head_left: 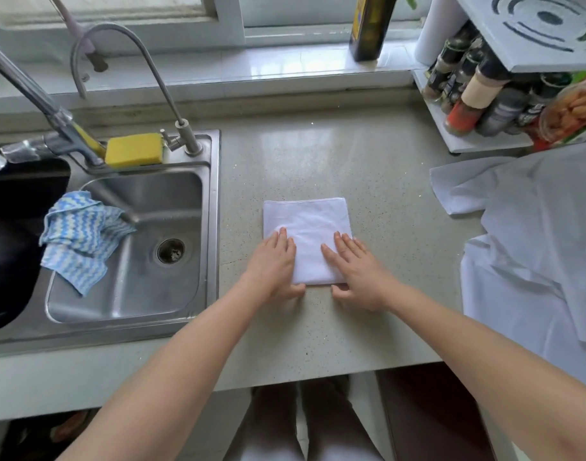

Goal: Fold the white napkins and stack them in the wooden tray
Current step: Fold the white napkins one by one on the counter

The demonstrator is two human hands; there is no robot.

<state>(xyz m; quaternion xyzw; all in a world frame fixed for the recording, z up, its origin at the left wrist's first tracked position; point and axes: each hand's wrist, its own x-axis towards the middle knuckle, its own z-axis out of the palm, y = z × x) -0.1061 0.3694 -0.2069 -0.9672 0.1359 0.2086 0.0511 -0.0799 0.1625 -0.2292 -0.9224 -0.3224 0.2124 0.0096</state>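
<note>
A speckled grey counter (368,154) runs under a white-framed window (231,15) — daylight gleams on the tiled sill (251,66). A steel sink (172,207) is set into the counter at left, with a curved tap (125,61) behind it. At right stands a white rack (458,141) of spice jars.

Speckled countertop (368,168) bears folded napkin (306,224), white cloths (531,227), perhaps napkins.

White napkin (310,227) — folded square, flat
</note>
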